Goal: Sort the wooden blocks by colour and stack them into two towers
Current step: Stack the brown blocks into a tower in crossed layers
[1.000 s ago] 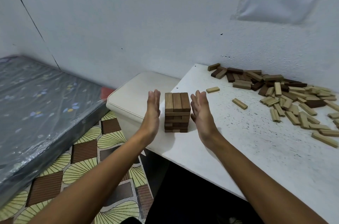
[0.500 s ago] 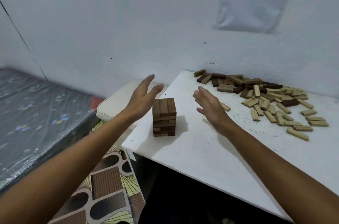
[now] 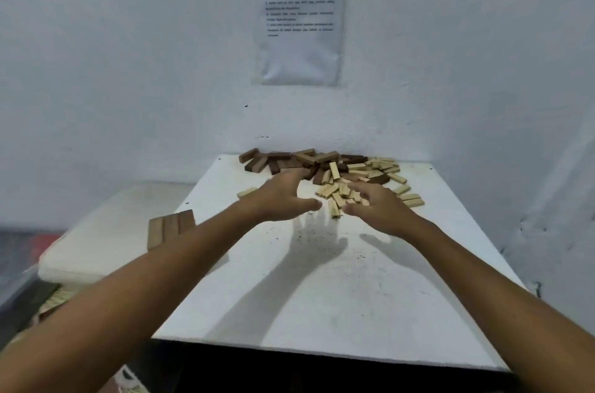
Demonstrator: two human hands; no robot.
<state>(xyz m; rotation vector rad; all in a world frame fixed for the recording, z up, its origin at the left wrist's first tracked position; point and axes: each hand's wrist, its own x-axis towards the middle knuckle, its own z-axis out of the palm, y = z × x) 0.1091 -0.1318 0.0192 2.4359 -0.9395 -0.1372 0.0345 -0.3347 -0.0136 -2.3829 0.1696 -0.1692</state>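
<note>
Both hands reach out over the white bench (image 3: 322, 296), side by side and just apart. On the left, the left hand (image 3: 283, 199) hangs above the bench with its fingers spread and a little bent. It holds nothing. Its fingertips are near the dark blocks (image 3: 283, 162) at the back. The right hand (image 3: 376, 206) is next to it, over the near edge of the light blocks (image 3: 370, 173). Its fingers curl down toward them. They are blurry, so I cannot tell if they pinch a block or only touch the pile.

Far to the left, near the left edge of the bench, stands a small dark tower (image 3: 170, 228). Only its top shows, three brown blocks lying side by side. The left arm hides the rest of it. A bit further back, one light block (image 3: 247, 192) lies alone on the bench, well apart from the tower.

At the back of the bench the loose blocks lie in one long heap. The dark ones are mostly on the left and the light ones mostly on the right, and they mix in the middle. A few light blocks lie at the right end, near the right hand.

A sheet of paper (image 3: 302, 16) with small print hangs on the wall above the heap. The words are too blurry to read.
</note>
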